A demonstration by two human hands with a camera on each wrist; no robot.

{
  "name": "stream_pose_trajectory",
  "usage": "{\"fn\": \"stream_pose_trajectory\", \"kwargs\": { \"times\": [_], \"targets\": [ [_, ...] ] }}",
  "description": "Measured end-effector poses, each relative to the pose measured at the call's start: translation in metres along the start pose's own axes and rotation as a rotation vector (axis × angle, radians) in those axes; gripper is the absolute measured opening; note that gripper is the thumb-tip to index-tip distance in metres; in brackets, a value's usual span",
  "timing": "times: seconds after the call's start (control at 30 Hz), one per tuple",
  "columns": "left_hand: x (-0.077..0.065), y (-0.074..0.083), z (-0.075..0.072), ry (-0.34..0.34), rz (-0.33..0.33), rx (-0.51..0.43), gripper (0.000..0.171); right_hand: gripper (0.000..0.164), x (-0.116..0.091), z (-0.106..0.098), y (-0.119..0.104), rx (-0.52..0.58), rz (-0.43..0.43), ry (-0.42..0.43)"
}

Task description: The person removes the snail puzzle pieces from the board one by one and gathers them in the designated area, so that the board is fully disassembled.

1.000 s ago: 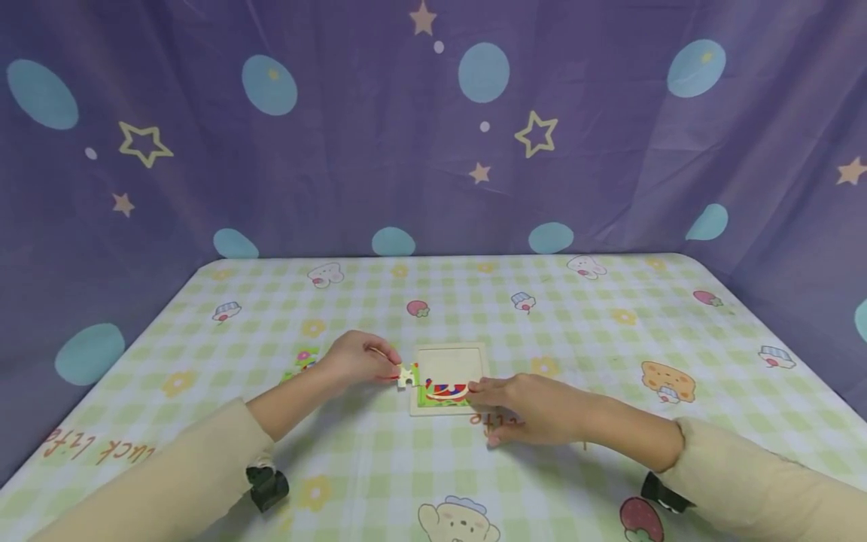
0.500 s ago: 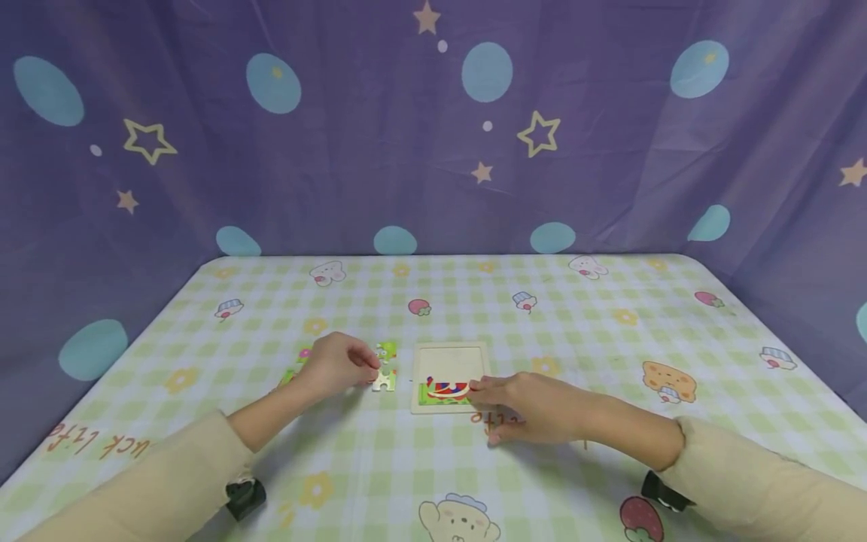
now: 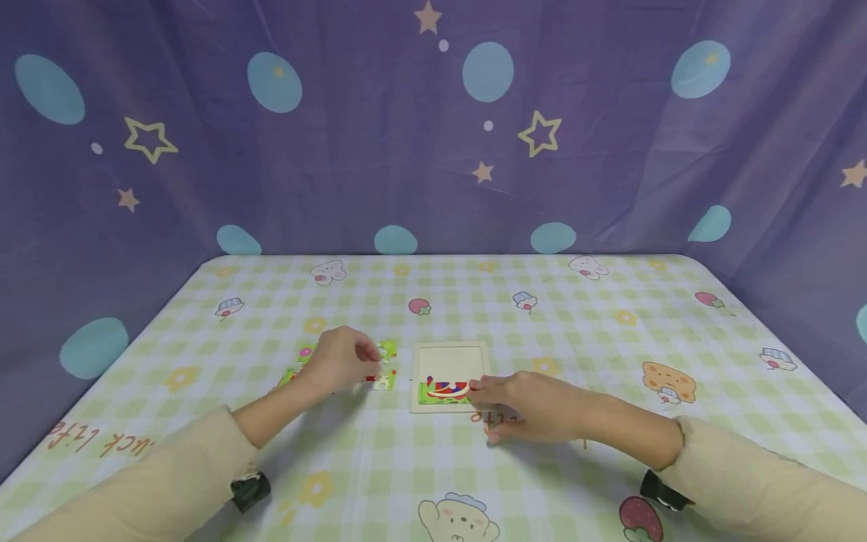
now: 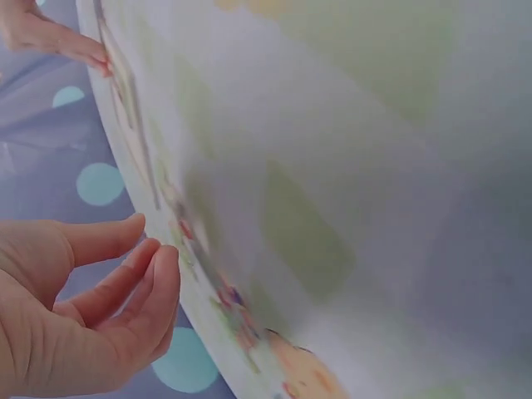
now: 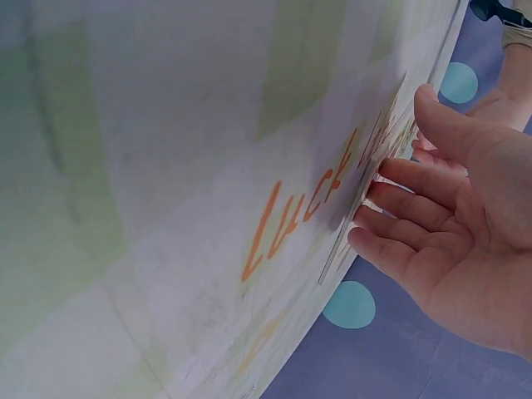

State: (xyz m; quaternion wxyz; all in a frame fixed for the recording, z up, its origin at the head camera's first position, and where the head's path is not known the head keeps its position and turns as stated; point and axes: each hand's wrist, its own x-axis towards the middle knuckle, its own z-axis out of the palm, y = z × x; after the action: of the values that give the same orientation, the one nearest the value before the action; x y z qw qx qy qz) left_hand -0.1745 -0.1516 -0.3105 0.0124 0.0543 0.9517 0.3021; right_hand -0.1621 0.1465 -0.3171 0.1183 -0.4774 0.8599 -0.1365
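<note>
Several thin, multicoloured jigsaw pieces (image 3: 387, 348) left of the pale square wooden tray (image 3: 447, 363) seem light, stiff, best edge-pinched; left hand (image 3: 339, 361), fingertips nearly meeting, holds nothing; right hand (image 3: 535, 406), fingers extended, touches the tray.

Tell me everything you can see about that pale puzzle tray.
The puzzle tray is pale, squarish and wooden-looking, with a rim. It lies flat on the checked tablecloth. Green, red, blue and white puzzle pieces fill its near strip; the visible rest is bare. The right hand touches its right side, covering part of it.
</note>
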Motion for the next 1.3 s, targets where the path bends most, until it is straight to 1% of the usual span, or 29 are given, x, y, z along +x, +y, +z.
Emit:
{"fn": "stream_pose_trajectory", "kwargs": {
  "times": [0.13, 0.2, 0.43, 0.57, 0.63, 0.8, 0.93, 1.07, 1.2, 1.3],
  "targets": [
    [0.0, 0.013, 0.002, -0.016, 0.007, -0.014, 0.004, 0.054, 0.001, -0.001, 0.001, -0.011, 0.003, -0.001],
    [-0.001, 0.019, 0.006, -0.037, 0.027, -0.023, 0.005, 0.054, 0.001, -0.002, 0.001, -0.01, 0.008, -0.007],
    [-0.001, 0.037, 0.027, -0.124, 0.081, -0.051, 0.011, 0.051, 0.002, -0.006, 0.001, 0.013, 0.022, -0.025],
    [0.0, 0.041, 0.037, -0.164, 0.116, -0.061, 0.013, 0.051, 0.003, -0.006, 0.002, 0.017, 0.018, -0.027],
    [0.001, 0.042, 0.04, -0.172, 0.146, -0.058, 0.012, 0.052, 0.003, -0.006, 0.002, 0.017, 0.019, -0.03],
    [0.002, 0.042, 0.043, -0.162, 0.191, -0.039, 0.01, 0.053, 0.002, -0.007, 0.002, 0.029, 0.036, -0.046],
    [0.001, 0.044, 0.042, -0.164, 0.185, -0.028, 0.009, 0.052, 0.002, -0.009, 0.002, 0.02, 0.044, -0.05],
    [0.002, 0.046, 0.042, -0.171, 0.16, -0.014, 0.011, 0.049, 0.004, -0.012, 0.004, -0.005, 0.036, -0.032],
    [0.002, 0.048, 0.042, -0.178, 0.136, -0.002, 0.012, 0.048, 0.012, -0.013, 0.006, -0.019, 0.019, -0.009],
    [0.003, 0.048, 0.042, -0.185, 0.135, 0.0, 0.013, 0.047, 0.02, -0.011, 0.006, -0.027, 0.015, -0.002]
  ]
}}
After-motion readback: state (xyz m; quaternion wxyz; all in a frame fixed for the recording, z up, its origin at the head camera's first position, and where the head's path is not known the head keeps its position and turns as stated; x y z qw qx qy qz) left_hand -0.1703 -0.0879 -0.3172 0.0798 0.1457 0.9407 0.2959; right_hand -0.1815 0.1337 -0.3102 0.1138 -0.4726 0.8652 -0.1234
